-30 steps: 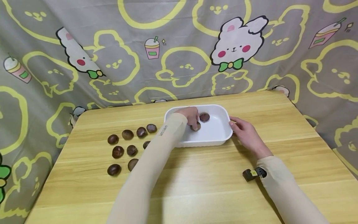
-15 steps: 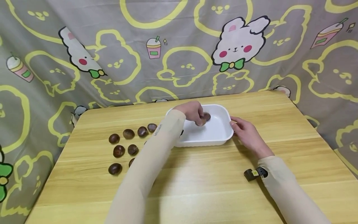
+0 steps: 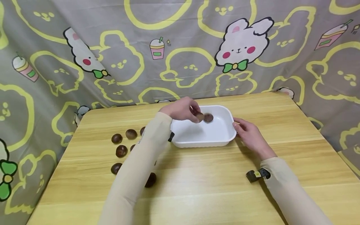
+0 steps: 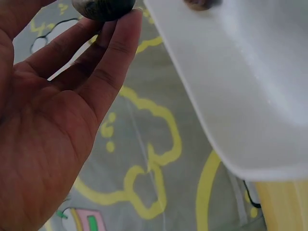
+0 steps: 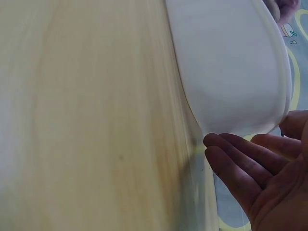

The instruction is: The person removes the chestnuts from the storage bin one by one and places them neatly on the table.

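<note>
My left hand [image 3: 181, 109] pinches a brown chestnut [image 3: 199, 117] between thumb and fingertips, above the left part of a white rectangular tray [image 3: 206, 132]. In the left wrist view this chestnut [image 4: 103, 6] sits at the fingertips, beside the tray's rim [image 4: 192, 91]. A second chestnut [image 3: 208, 117] lies in the tray near its back wall. At the tray's right end, my right hand [image 3: 250, 134] grips the rim, thumb on top and fingers against the outer wall. The right wrist view shows those fingers [image 5: 245, 161] touching the tray's end.
Several chestnuts [image 3: 121, 151] lie in loose rows on the wooden table [image 3: 208, 184], left of the tray; my left sleeve hides some. One chestnut [image 3: 151, 180] lies nearer the front. A patterned curtain [image 3: 191, 75] hangs behind the table.
My left hand has moved right inside the tray with one chestnut, then lifted it up and back left. The other chestnut stays in the tray. My right hand keeps its place on the tray.
</note>
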